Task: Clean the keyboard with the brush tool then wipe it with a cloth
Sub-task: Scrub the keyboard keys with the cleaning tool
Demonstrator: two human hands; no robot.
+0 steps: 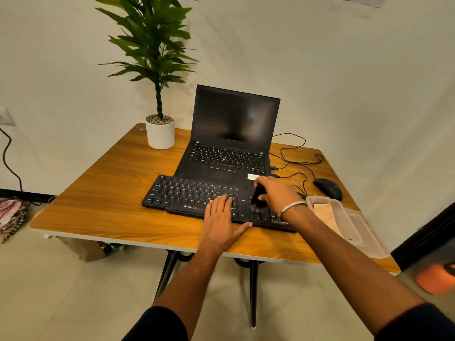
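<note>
Gripping a black brush, the right hand is reaching over the right part of the keyboard, its fingers curled round the brush body while the bristles are pointing down and touching the keys there. A metal bracelet is circling the right wrist. The left hand is lying flat, fingers straight and close together, with the fingertips pressing on the near middle keys and the palm sitting on the table just near the keyboard's front edge; the thumb is sticking out to the right.

The keyboard is lying across the middle of the wooden table, slightly angled, with its far edge tucked against the front of an open laptop whose screen is dark. A folded pale cloth is sitting inside a clear plastic box at the right side of the table, just beside the right forearm. A black mouse is resting farther back on the right, with thin black cables looping between it and the laptop. At the far left corner a green plant is standing in a white pot. On the floor at the left a checked fabric is lying in a heap.
</note>
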